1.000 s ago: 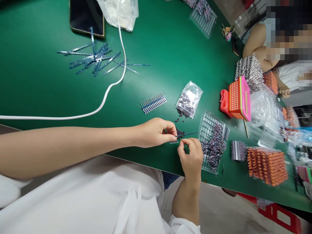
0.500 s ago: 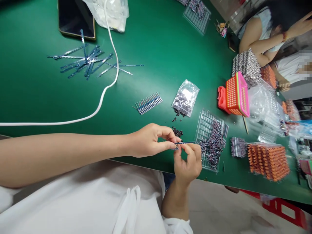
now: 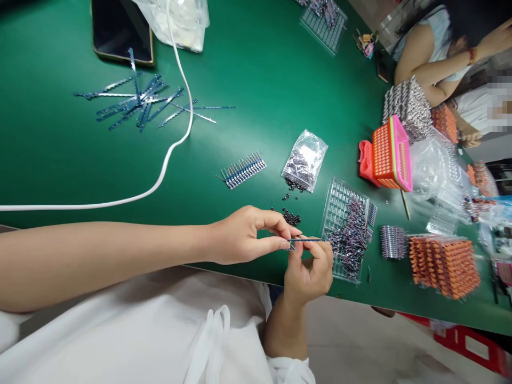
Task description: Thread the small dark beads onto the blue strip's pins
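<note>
Both hands meet over the table's near edge around a thin dark blue strip [image 3: 311, 240]. The thumb and fingers of my left hand [image 3: 248, 234] pinch its left end. My right hand [image 3: 309, 269] grips it from below with bent fingers. Small wire-like bits show by the fingertips, too small to name. Just beyond the hands lies a little heap of dark beads [image 3: 292, 218]. To their right, a clear plastic tray [image 3: 330, 205] carries a tangle of small wired parts [image 3: 352, 234]. Farther off rests another blue strip [image 3: 245, 172] lined with wired parts.
A bag of dark beads [image 3: 306, 160] lies beyond the heap. At the far left are loose blue strips [image 3: 140, 101], a white cable [image 3: 166, 165] and a dark tablet-like device [image 3: 122, 32]. Orange stacked parts [image 3: 444, 266] and baskets [image 3: 386, 154] stand right; other people sit beyond.
The strip between my hands has tilted slightly and sits a little lower. My fingers have shifted a little along it. The view has moved slightly; the table items stay in place.
</note>
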Tool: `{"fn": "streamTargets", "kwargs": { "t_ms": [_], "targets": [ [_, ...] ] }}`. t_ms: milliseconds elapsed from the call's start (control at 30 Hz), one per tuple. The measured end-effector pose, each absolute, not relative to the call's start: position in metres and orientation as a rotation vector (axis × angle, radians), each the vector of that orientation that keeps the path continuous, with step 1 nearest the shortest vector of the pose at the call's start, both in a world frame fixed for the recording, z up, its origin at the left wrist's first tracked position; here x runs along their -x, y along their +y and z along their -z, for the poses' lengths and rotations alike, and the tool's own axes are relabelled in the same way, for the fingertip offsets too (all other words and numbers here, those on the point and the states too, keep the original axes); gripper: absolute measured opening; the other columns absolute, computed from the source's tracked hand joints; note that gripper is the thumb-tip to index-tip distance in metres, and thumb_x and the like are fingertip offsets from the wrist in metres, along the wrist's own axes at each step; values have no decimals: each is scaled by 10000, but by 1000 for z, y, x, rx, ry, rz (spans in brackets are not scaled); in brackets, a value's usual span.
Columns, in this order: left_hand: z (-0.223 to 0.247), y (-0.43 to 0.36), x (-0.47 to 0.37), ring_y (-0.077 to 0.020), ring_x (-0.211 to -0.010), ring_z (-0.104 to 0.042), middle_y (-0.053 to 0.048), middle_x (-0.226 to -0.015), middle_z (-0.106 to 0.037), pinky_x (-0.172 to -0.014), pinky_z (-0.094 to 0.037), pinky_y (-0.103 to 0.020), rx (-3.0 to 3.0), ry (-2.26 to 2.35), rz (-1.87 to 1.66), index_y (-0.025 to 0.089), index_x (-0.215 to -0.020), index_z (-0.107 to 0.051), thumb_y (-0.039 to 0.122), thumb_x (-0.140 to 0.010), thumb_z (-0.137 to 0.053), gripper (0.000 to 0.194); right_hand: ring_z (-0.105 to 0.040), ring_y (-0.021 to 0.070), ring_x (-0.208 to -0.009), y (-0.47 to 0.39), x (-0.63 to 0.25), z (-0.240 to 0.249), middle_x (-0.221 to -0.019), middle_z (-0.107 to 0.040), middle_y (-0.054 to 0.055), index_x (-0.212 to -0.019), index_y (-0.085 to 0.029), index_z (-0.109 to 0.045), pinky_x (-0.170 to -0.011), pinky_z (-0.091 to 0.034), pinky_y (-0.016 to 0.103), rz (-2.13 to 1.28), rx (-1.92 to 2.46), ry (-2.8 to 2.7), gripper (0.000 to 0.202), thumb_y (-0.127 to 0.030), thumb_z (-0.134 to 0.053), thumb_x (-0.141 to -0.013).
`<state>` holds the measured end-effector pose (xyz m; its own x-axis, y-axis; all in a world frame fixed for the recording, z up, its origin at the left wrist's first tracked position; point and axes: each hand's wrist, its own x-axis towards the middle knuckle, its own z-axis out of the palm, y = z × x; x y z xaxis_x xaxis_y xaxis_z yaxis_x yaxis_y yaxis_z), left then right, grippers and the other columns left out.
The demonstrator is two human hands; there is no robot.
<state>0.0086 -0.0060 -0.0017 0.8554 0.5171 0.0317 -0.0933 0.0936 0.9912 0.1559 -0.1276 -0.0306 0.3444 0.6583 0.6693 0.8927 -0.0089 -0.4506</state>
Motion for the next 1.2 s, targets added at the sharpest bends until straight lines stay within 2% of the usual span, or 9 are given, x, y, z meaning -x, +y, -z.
{"fn": "streamTargets", "kwargs": {
  "t_ms": [433,767,1033,1200],
  "targets": [
    [7,-9,-9,-185,-1074,-710,-117,-1148,-755,-960,-536,-321,-1694,271,-625,170,-915,-662,184,-911,-579,85,-634,144,-765,-128,-152,31,-830,-646,10,-961,-234,-640,-679,-539,307,202,1718,-1301,141,-139,-673,-861],
    [3,-7,-8,-188,-1073,-706,-97,-1114,-764,-951,-529,-307,-1591,317,-508,169,-900,-655,218,-907,-588,83,-614,151,-760,-125,-154,34,-814,-626,5,-921,-238,-627,-678,-533,322,179,1667,-1288,129,-139,-665,-849],
    [4,-3,-12,-171,-869,-704,-53,-923,-754,-803,-552,-290,-1347,499,-370,152,-906,-677,347,-877,-648,199,-582,148,-744,-128,-152,31,-778,-578,-1,-851,-221,-607,-636,-490,307,-67,1602,-1181,60,-165,-624,-863],
    [4,-3,-13,-152,-801,-677,-30,-856,-730,-745,-531,-265,-1359,529,-352,153,-890,-685,348,-861,-666,198,-578,148,-745,-128,-153,31,-768,-571,-3,-831,-218,-594,-645,-492,312,-102,1591,-1173,64,-168,-624,-858]
  ]
}}
